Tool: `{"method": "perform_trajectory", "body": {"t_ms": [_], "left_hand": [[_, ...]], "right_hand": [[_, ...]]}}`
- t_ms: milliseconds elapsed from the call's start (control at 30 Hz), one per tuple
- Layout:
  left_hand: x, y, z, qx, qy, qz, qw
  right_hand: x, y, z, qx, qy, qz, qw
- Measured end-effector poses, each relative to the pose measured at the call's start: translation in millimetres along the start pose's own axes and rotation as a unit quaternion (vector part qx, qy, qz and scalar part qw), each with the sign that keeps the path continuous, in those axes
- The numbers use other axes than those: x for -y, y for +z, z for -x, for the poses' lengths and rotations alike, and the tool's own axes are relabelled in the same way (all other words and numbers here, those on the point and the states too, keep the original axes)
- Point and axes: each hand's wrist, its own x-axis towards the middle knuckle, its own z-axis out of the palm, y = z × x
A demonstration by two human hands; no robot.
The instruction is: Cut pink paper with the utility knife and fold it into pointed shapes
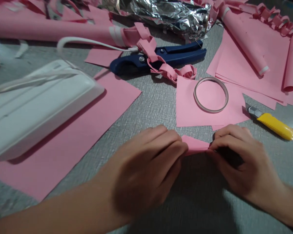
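Pink folded paper [194,146] pinched at both ends between two bare hands, near the front of a grey textured table [158,104]; whether touching the surface, impossible to tell. At one end, the left hand [148,162] with fingers curled tight on the paper; at the other, the right hand [246,162] with thumb and forefinger in a narrow pinch. Just beyond, a thin tape ring [211,111] flat on a small pink sheet [184,104], with a yellow cutter [274,125] to the right, blade toward the sheet. Farther back, a dark blue hand tool [180,58] beside a looped paper chain [169,71], and crumpled silver foil [168,14]. At left, a white box [46,107] atop a larger pink sheet [88,139].
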Motion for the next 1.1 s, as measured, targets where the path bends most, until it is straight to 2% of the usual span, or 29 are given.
{"method": "perform_trajectory", "body": {"t_ms": [100, 267, 400, 500, 600, 767, 867, 967, 1100], "left_hand": [[0, 0.4, 0, -0.009, 0.021, -0.025, 0.999], [-4, -4.6, -5, 0.016, 0.050, -0.061, 0.997], [-6, -10.1, -6, -0.001, 0.064, -0.117, 0.991], [-4, -12.1, -5, -0.004, 0.034, -0.112, 0.993], [-3, -12.6, -3, -0.003, 0.001, -0.061, 0.998], [-6, -9.3, 0, -0.071, -0.010, -0.032, 0.997], [-7, -7.0, 3, -0.081, 0.016, -0.061, 0.995], [-4, -7.5, 4, -0.063, 0.067, -0.093, 0.991], [0, -9.5, 9, -0.058, 0.067, -0.095, 0.991]], "right_hand": [[0, 0, 0, 0.003, -0.009, 0.007, 1.000], [-4, -4, 0, 0.019, -0.042, 0.004, 0.999], [-8, -7, 0, 0.028, -0.067, -0.016, 0.997], [-9, -10, -1, 0.031, -0.075, -0.020, 0.997], [-8, -11, -1, 0.043, -0.081, -0.021, 0.996], [-8, -13, -2, 0.061, -0.087, -0.019, 0.994], [-9, -14, -1, 0.056, -0.105, -0.025, 0.993], [-10, -14, -2, 0.053, -0.123, -0.021, 0.991], [-8, -15, -2, 0.057, -0.112, -0.021, 0.992]]}}
